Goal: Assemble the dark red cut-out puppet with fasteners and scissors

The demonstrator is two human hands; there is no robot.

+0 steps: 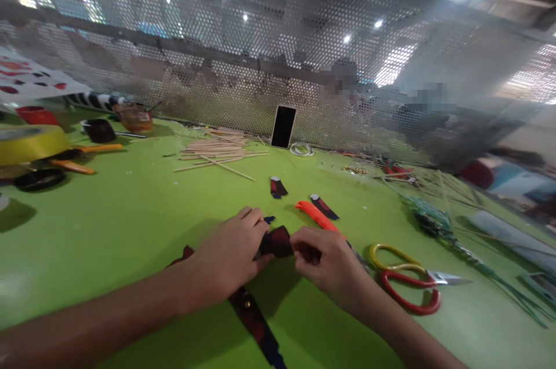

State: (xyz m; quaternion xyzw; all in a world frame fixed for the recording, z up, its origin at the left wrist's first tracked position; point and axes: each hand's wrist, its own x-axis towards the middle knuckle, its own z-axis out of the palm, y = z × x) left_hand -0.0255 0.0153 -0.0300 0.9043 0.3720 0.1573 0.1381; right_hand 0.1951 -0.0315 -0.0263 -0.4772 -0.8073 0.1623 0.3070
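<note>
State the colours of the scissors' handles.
The scissors have one yellow handle and one red, seen in the head view.

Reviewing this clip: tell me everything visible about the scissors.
The scissors have one yellow handle loop and one red handle loop, smooth and plastic-looking, with short, silvery, metallic-looking blades tapering to a point. The blades look closed. They lie flat on the green table, tips toward the picture's right side, handles toward the right hand, which does not touch them. Only the table visibly touches them.
</note>
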